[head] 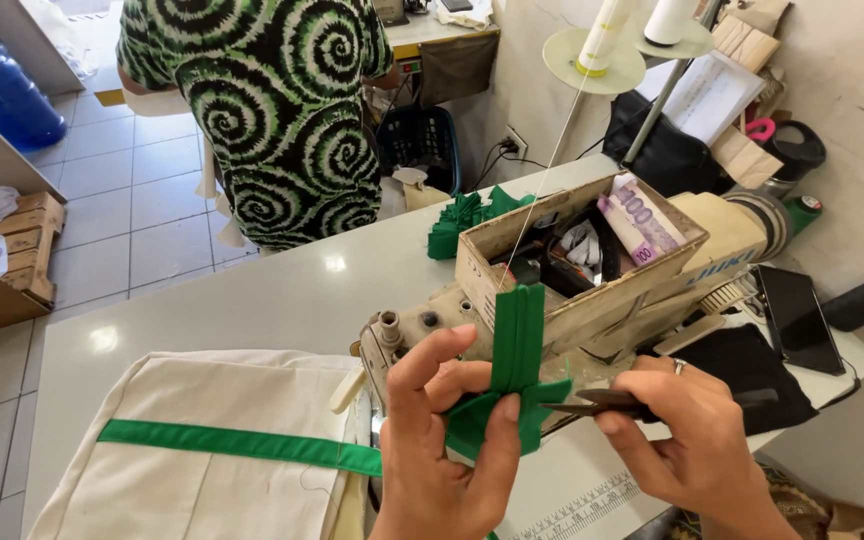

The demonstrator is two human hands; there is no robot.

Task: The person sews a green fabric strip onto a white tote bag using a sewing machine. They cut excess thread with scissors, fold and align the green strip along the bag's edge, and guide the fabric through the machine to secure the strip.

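The left hand point(442, 440) pinches the green strap point(514, 370) upright between thumb and fingers, long axis running up toward the sewing machine point(592, 300), while the right hand point(687, 430), closed on small snips point(592, 403), points their tip leftward at the strap's lower fold.

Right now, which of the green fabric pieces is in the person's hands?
The folded green strip, pinched upright by the left hand. The green band lies sewn across the cream bag, and the green pile sits far back.
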